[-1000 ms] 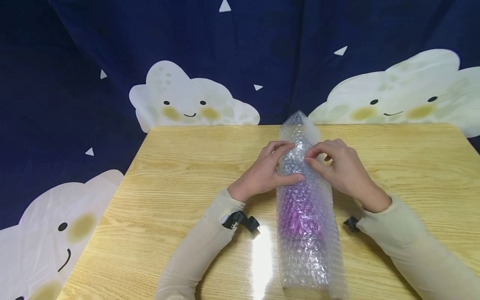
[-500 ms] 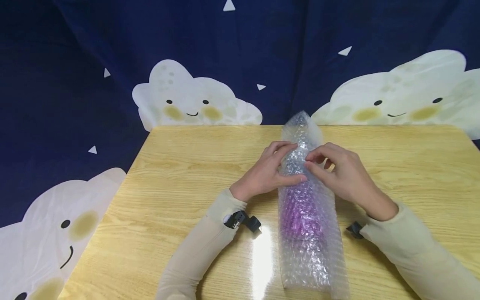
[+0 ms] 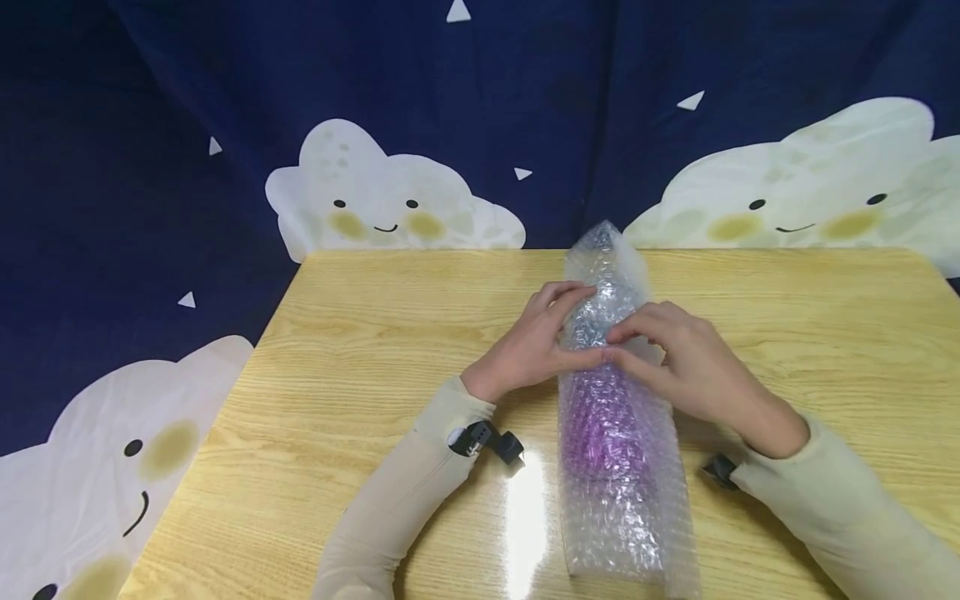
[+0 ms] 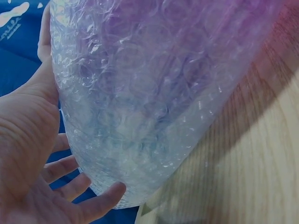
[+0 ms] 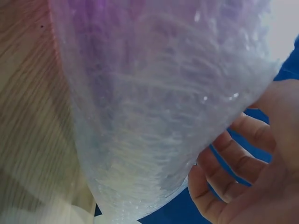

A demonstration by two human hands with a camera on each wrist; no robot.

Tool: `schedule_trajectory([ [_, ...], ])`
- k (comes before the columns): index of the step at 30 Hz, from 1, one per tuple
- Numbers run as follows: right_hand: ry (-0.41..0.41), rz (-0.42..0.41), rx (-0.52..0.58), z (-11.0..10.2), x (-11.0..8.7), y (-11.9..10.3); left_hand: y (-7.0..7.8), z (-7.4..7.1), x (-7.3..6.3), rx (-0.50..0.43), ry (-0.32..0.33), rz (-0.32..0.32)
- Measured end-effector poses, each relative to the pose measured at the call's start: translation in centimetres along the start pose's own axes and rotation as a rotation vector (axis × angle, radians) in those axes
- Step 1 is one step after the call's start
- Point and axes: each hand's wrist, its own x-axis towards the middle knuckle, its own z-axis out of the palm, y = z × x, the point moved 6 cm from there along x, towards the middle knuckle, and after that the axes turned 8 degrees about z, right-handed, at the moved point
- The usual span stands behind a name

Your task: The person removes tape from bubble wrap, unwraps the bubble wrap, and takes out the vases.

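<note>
A long bundle of clear bubble wrap (image 3: 618,517) lies lengthwise on the table, with something purple or pink inside that I cannot make out. My left hand (image 3: 528,350) rests across its upper part, thumb and fingers spread and pressing on the top. My right hand (image 3: 690,358) pinches at the overlapping wrap from the other side, its thumb tip beside my left thumb tip. What sits between the right fingertips is too small to tell. In the left wrist view, fingers (image 4: 74,184) lie along the wrap's edge; in the right wrist view, curved fingers (image 5: 229,161) touch its side.
The wooden table (image 3: 375,333) reaches back to a dark blue curtain (image 3: 405,75) printed with white clouds. The bundle's pointed far end (image 3: 603,242) sticks past the table's back edge. A black wrist camera (image 3: 487,442) sits on the left sleeve.
My right hand has slid a little toward the near end along the wrap, and its thumb now meets the left thumb. The left hand and the bundle stay in place.
</note>
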Motion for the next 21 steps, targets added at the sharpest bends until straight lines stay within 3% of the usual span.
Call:
schedule_trajectory([
  [21, -0.024, -0.078, -0.012, -0.5, -1.8, -1.5, -0.1, 0.1, 0.1, -0.006, 0.001, 0.009],
])
